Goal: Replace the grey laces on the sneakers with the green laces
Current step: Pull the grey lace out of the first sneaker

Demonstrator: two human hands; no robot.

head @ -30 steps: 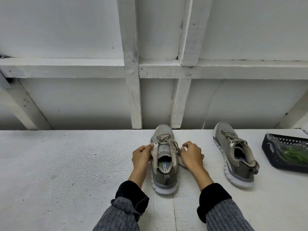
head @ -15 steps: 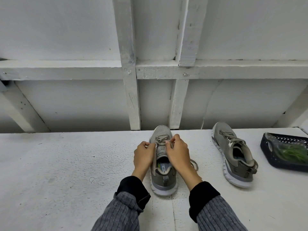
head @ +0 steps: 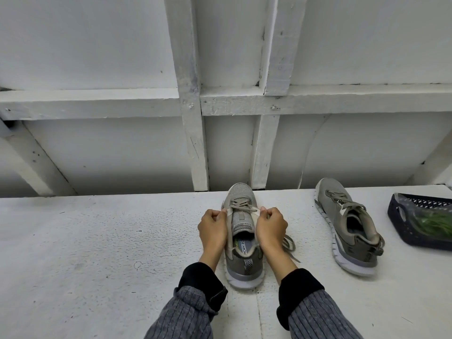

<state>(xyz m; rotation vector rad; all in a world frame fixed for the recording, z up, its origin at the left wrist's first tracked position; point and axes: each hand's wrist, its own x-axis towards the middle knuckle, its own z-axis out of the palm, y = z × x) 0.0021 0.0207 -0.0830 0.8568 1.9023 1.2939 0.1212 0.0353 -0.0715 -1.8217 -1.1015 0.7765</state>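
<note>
Hands (head: 242, 227) now apart, flanking sneaker (head: 242, 237)

On the desk (head: 85, 241), one sneaker (head: 243, 241) lies centre, another sneaker (head: 347, 228) to its right, a basket (head: 401, 228) farthest right.

I see a white work surface (head: 85, 241) with a rough, pitted coat of paint, and one seam runs toward me near its middle. Behind it stands a white panelled wall (head: 97, 148) — flat boards framed by painted timber: one horizontal rail (head: 88, 102), two upright posts (head: 193, 133), and diagonal braces at both lower corners. Lighting is even and soft.
</note>
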